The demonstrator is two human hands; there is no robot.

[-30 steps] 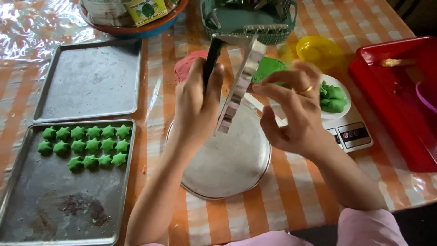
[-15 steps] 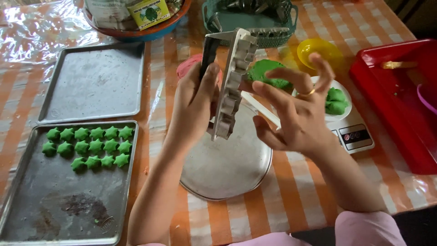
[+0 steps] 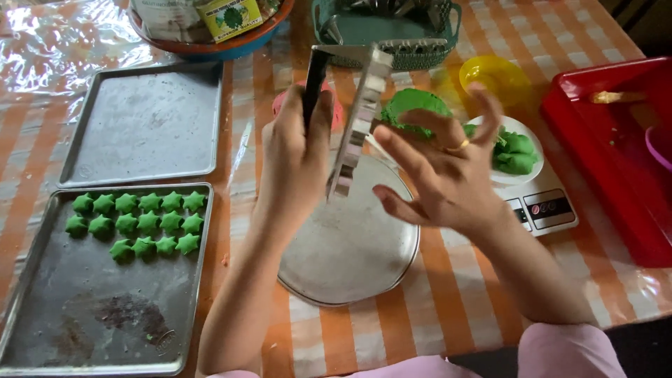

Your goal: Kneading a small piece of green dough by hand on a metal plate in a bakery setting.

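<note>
Head view looked straight down at a table [image 3: 462, 294] covered in an orange-and-white checked cloth. The left hand [image 3: 294, 164] was closed around the black handle of a long metal cutter [image 3: 357, 119], a strip of joined cookie shapes held upright and a little tilted above a round metal plate [image 3: 350, 245] near the middle of the table. The right hand [image 3: 441, 171] was open, fingers spread, just beside the cutter but not touching it as far as I could see; a ring showed on one finger.

Toward the left edge of the table lay two metal baking trays. The nearer tray [image 3: 91, 315] carried rows of small green star-shaped dough pieces [image 3: 136, 224] at its far end, with the rest bare and smudged. The farther tray [image 3: 143, 122] sat just beyond it.

Behind the right hand, a lump of green dough [image 3: 416, 105] sat partly hidden by the fingers, and a white dish [image 3: 521, 175] with more green dough pieces [image 3: 514, 150] rested on a small kitchen scale [image 3: 542, 210]. A yellow bowl [image 3: 493, 73] stood beyond that. A red tray [image 3: 616, 154] ran along the right edge of the table. At the far edge stood a teal basket [image 3: 385, 28] holding metal moulds, and a bowl with an orange and blue rim [image 3: 210, 45] holding packets at the far left.
</note>
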